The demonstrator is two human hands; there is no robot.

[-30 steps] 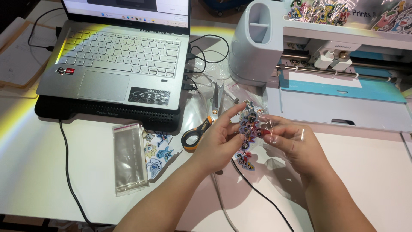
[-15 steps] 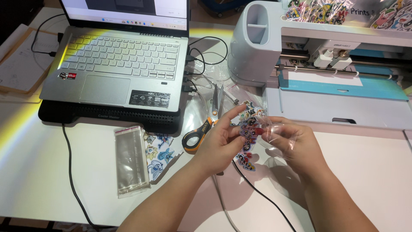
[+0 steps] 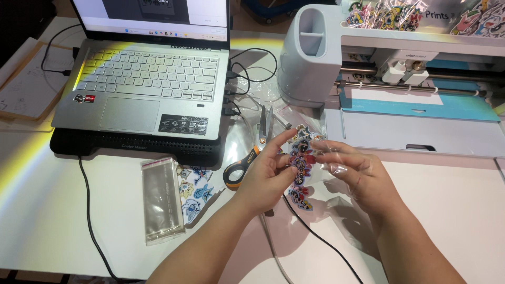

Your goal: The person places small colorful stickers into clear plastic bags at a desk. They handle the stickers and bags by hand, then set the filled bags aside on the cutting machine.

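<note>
Colourful cartoon sticker strip [image 3: 301, 168] is pinched between the closed fingers of the left hand [image 3: 268, 176] above the white table [image 3: 63, 210], just right of orange-handled scissors [image 3: 247, 160], while a clear plastic sleeve [image 3: 329, 158] is gripped by the right hand [image 3: 363, 176].

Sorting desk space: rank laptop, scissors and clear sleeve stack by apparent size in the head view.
1. laptop, by far the largest.
2. clear sleeve stack.
3. scissors, slimmer, partly hidden behind the left hand; close to the sleeves.
</note>
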